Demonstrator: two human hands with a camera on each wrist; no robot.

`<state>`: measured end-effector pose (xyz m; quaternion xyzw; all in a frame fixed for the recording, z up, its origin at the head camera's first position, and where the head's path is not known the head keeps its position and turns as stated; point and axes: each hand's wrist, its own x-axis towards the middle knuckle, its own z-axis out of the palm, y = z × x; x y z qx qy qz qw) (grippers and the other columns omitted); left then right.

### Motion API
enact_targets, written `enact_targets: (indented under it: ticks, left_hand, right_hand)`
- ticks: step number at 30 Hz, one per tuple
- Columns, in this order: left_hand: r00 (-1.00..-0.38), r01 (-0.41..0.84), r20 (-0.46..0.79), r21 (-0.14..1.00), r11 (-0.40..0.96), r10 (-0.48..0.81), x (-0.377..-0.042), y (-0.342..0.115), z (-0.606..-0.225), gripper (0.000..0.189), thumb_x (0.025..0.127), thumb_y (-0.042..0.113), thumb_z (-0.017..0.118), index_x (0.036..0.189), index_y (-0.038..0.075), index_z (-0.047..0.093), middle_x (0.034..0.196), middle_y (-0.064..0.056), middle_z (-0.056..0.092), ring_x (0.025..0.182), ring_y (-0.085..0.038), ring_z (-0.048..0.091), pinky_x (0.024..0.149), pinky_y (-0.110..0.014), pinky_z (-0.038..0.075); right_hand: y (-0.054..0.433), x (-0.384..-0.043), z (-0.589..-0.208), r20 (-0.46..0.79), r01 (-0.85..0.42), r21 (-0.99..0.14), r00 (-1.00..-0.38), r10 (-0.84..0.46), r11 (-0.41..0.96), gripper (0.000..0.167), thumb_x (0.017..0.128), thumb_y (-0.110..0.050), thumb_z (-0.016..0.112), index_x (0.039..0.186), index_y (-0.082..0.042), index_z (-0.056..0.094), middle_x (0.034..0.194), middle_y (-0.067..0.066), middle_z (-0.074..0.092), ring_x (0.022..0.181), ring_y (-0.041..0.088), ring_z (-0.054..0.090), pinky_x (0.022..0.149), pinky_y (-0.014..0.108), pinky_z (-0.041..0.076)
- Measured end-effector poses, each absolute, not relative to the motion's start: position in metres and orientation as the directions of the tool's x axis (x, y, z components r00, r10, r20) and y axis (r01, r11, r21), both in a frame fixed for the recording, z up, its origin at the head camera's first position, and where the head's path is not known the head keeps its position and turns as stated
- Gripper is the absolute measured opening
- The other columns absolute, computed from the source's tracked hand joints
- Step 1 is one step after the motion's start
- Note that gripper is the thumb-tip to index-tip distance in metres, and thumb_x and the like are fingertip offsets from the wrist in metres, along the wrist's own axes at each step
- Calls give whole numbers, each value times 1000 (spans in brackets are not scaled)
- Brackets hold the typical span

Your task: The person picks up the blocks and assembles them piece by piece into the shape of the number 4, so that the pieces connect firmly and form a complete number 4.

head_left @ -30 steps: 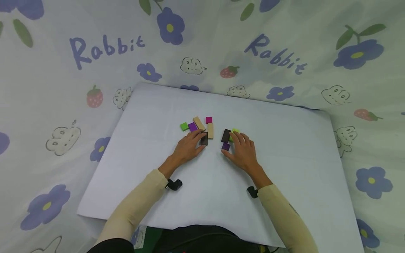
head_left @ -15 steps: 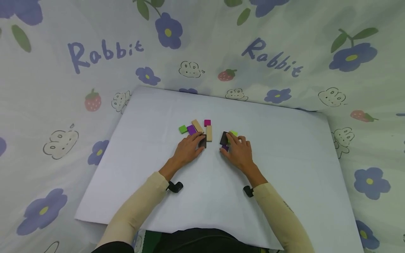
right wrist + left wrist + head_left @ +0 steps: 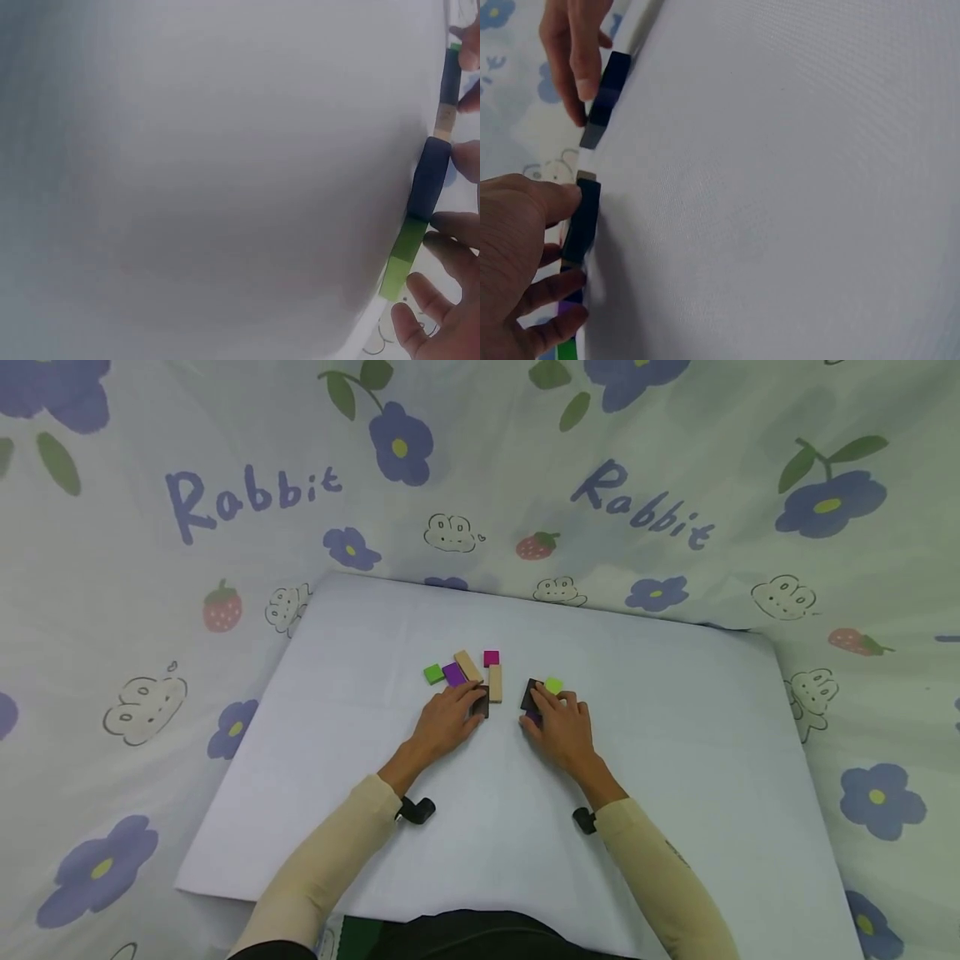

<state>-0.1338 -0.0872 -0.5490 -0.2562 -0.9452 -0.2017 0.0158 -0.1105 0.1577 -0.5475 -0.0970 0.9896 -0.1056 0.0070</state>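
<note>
In the head view, my left hand (image 3: 444, 722) holds a black block (image 3: 483, 703) between thumb and fingers. The left wrist view shows that same black block (image 3: 583, 219), with the thumb at its upper end. My right hand (image 3: 564, 727) has its index finger on another black block (image 3: 529, 693). Its thumb is against a dark purple block (image 3: 533, 717), mostly covered by the hand. A lime green block (image 3: 553, 685) sits just beyond the right fingers. Beside the left-hand block lie two wooden blocks, one upright in view (image 3: 495, 683) and one slanted (image 3: 468, 666).
A purple block (image 3: 453, 674) and a green block (image 3: 433, 673) lie left of the wooden ones. A magenta block (image 3: 491, 657) touches the far end of one wooden block. All rest on a white table (image 3: 360, 635) before a printed cloth (image 3: 255, 552).
My right index finger has shifted left from the lime green block onto the black block. The left hand stays at its black block. The whole view has drifted slightly downward.
</note>
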Motion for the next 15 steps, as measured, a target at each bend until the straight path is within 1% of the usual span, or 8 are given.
enact_targets:
  ticks: [6,15]
  left_hand:
    - [-871,486,131,368,793,473,-133,-86,-548,43,96,25,72,135,8,63,147,-12,54,129,-33,54,98,-48,48]
    - [-869,491,142,373,787,474,-132,-85,-548,41,96,24,71,134,9,64,145,-11,55,128,-34,54,97,-48,49]
  right_hand:
    - [155,-109,-546,19,-196,-223,-980,-197,955,60,99,-49,60,148,-15,54,156,-1,46,130,31,45,99,50,40]
    - [152,-106,-546,42,-204,-227,-979,-200,952,52,100,-45,61,145,-17,58,153,-2,50,129,30,46,99,50,40]
